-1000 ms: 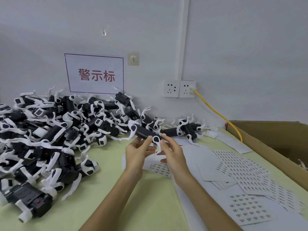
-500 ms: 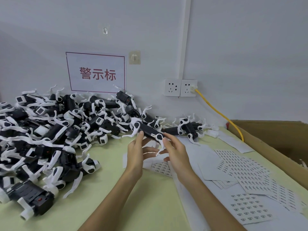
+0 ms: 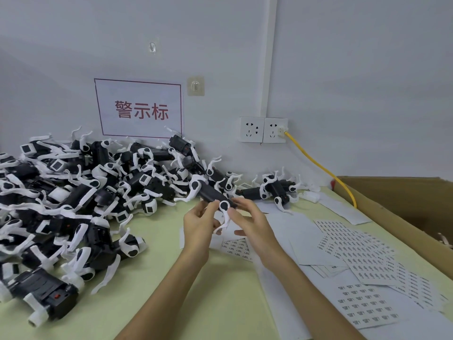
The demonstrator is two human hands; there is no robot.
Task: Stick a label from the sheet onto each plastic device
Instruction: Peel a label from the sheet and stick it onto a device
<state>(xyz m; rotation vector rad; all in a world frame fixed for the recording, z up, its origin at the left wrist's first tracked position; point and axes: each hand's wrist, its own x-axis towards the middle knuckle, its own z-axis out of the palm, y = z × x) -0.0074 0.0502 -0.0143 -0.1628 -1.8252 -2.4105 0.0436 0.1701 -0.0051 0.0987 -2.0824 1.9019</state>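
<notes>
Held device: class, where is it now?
Head view, centre: the held device sits between the left hand and right hand, right of the device pile, left of the label sheets.

Device pile point(image 3: 73, 197) lies left, label sheets point(image 3: 355, 253) right, on table point(image 3: 159, 290).

Both hands hold one black-and-white plastic device point(image 3: 211, 194) above the pale green table point(image 3: 220, 305). The left hand point(image 3: 198, 229) pinches its black body from below, and the right hand point(image 3: 253, 225) grips the near end by the white curved leg. A big pile of devices point(image 3: 73, 192) covers the table's left side. Label sheets point(image 3: 362, 253) lie overlapping on the right, beside a cardboard box point(image 3: 402, 217). A yellow cable point(image 3: 318, 165) runs down from the wall sockets point(image 3: 263, 130).
</notes>
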